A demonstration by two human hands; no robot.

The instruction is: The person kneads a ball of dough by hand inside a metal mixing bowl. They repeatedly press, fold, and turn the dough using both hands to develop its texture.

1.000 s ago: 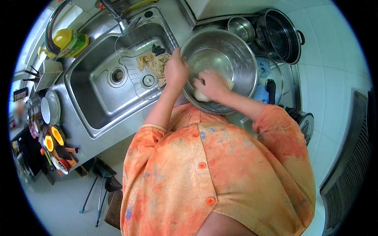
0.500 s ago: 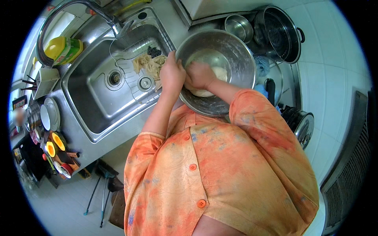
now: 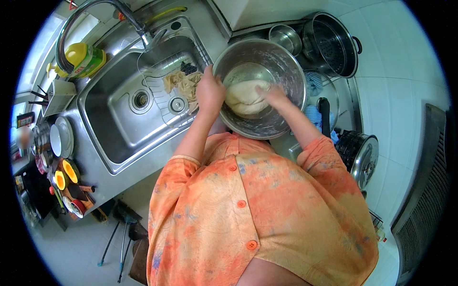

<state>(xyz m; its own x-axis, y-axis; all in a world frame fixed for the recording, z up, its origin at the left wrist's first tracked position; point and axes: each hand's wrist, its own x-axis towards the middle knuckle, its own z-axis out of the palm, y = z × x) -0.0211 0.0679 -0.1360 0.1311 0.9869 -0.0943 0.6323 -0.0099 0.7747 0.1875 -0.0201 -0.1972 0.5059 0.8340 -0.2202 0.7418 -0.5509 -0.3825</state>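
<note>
A large stainless steel bowl (image 3: 292, 112) stands tilted before me, with floury smears on its inner wall. My left hand (image 3: 211, 90) is closed on its left rim. Inside lies a pale, smooth lump of dough (image 3: 243, 97), folded over along its length. My right hand (image 3: 274, 94) reaches into the bowl from the right, its fingers curled on the dough's right end. Slight motion blur softens those fingertips.
Left of the bowl is a steel sink (image 3: 112, 109) with a wire rack, a tan cloth (image 3: 183, 88) and a curved faucet (image 3: 95, 7). Right of it stand a small steel pot (image 3: 286, 39), a black steamer pot (image 3: 331, 45) and a glass lid with a black handle (image 3: 324, 114).
My right hand has moved from the dough's left part to its right end, uncovering the folded lump. My left hand stays on the rim.
</note>
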